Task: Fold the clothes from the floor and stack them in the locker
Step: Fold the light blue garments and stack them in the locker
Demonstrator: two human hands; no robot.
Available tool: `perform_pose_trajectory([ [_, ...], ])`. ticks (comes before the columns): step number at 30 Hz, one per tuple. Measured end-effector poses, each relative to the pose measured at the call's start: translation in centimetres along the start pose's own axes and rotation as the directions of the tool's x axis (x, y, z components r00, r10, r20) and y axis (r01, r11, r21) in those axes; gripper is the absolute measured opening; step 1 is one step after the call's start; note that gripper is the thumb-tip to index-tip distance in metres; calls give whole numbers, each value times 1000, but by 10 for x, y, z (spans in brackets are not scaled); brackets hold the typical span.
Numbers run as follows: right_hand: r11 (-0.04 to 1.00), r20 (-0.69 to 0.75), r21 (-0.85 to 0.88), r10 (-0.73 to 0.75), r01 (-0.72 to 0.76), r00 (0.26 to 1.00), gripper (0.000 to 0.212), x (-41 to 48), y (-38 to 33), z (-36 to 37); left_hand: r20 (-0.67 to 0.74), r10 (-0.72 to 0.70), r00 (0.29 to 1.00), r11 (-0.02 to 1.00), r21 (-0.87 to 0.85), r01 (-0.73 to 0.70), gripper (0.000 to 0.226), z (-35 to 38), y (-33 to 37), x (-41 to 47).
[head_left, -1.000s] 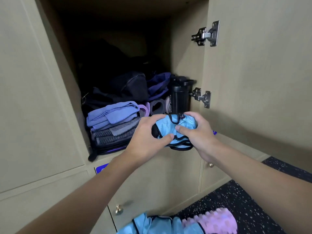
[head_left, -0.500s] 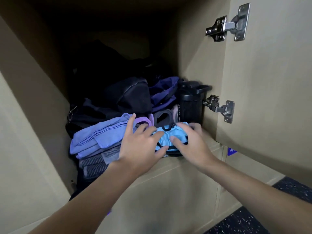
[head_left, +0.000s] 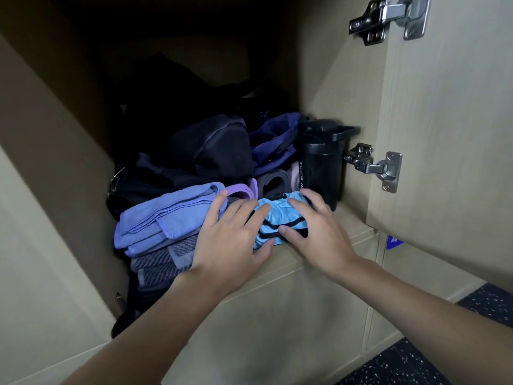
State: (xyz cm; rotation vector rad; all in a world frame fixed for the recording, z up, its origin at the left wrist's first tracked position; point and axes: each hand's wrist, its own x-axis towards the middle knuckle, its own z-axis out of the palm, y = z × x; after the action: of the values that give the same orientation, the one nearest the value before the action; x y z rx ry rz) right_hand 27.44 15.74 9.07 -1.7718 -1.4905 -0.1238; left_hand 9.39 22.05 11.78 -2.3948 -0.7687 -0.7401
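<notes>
Blue garment (head_left: 280,221) in locker (head_left: 333,79)
Folded small, black-trimmed, at the front edge between left hand (head_left: 230,240) and right hand (head_left: 319,232), under their fingers.

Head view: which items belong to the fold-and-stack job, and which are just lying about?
Job:
- light blue garment
- left hand and right hand, both resting on it
- folded lilac cloths
- grey striped pile beneath them
- locker shelf

Lying about:
- black shaker bottle
- dark bag
- rolled bands
- door hinge
</notes>
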Motion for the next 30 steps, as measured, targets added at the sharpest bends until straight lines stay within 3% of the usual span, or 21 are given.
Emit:
perform_pose_trajectory([
  [6, 996, 62, -62, -64, 68, 996, 47, 2, 0, -2, 93, -50, 994, 995, 88, 42, 65, 6, 4, -1],
  [14, 980, 41, -195, 42, -33, 998, 42, 15, -7, 7, -44, -46, 998, 996, -84, 42, 45, 4, 1, -3],
  [19, 993, -50, -46, -110, 108, 993, 40, 8, 0, 8, -14, -72, 997, 997, -14, 72, 43, 7, 2, -2],
  [30, 1000, 101, -17, -9, 11, 995, 44, 13, -4, 7, 87, -97, 992, 995, 30, 94, 54, 5, 5, 0],
])
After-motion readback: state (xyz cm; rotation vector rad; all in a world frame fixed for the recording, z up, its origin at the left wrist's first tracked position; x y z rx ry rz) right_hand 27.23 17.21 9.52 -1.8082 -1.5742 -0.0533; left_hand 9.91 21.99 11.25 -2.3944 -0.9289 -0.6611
